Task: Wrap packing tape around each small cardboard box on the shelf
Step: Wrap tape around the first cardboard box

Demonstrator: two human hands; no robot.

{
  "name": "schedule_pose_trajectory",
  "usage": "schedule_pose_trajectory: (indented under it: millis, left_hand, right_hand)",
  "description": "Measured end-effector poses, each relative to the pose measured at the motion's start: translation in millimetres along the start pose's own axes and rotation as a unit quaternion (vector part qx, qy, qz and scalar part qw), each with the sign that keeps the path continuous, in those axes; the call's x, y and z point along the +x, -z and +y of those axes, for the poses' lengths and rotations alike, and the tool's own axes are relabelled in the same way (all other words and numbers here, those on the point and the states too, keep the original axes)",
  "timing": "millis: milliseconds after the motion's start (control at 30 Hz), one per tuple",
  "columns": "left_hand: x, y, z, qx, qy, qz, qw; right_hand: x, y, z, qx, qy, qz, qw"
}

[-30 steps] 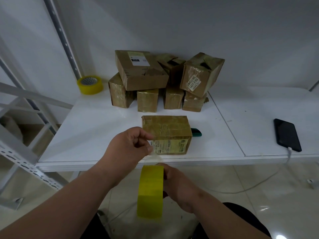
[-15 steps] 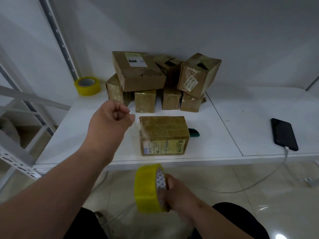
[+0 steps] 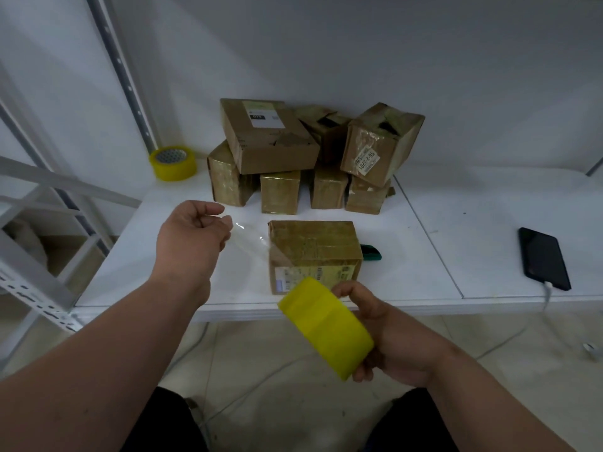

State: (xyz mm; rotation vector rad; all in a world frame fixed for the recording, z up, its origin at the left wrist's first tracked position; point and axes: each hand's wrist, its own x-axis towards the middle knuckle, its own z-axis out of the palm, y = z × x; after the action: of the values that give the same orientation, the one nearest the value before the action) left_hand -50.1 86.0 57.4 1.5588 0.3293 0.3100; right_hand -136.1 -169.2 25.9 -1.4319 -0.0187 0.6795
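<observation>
One cardboard box point(image 3: 313, 252) sits near the front edge of the shelf point(image 3: 424, 256). Behind it, a pile of boxes point(image 3: 313, 158) stands against the back wall, with a spare tape roll point(image 3: 173, 163) to its left. A phone point(image 3: 543, 257) lies well to the right. A tape roll point(image 3: 324, 327) is held before the shelf edge.

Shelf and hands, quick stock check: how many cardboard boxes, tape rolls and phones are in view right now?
Cardboard boxes: 8, one box in front and seven in the pile behind it.
Tape rolls: 2, one in the right hand, roll at, and a spare roll on the shelf.
Phones: 1, phone.
Total: 11.
</observation>
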Motion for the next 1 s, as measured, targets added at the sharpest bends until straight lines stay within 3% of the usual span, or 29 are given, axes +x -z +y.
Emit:
schedule_pose_trajectory:
  millis: [133,267,367,533,667,767,833,1000]
  left_hand:
    - [-1,-5,-3,-0.016,0.026,0.033,0.999]
    - [-1,-9,-3,-0.019,0.038,0.055,0.998]
    - [-3,-13,-3,-0.014,0.031,0.061,0.998]
    - [-4,-31,-1,0.012,0.017,0.078,0.997]
    - [-6,-44,-6,-0.023,0.053,0.078,0.995]
    - [-2,-50,-6,-0.069,0.09,0.092,0.989]
    - [4,-49,-6,-0.081,0.102,0.111,0.985]
    - [5,-50,-11,-0.083,0.098,0.107,0.986]
  right_hand:
    - [-2,9,-9,0.105,-0.001,0.009,0.994]
    - [-8,26,-21,0.215,0.034,-0.05,0.975]
    - [-11,36,-32,0.16,0.113,-0.063,0.979]
    - [-2,52,-48,0.022,0.172,0.039,0.984]
    - [10,59,-57,0.179,0.239,0.068,0.952]
    - [17,64,-66,0.206,0.28,0.026,0.937]
    - [22,68,-75,0.242,0.264,0.065,0.931]
    - [30,82,-91,0.177,0.217,0.167,0.945]
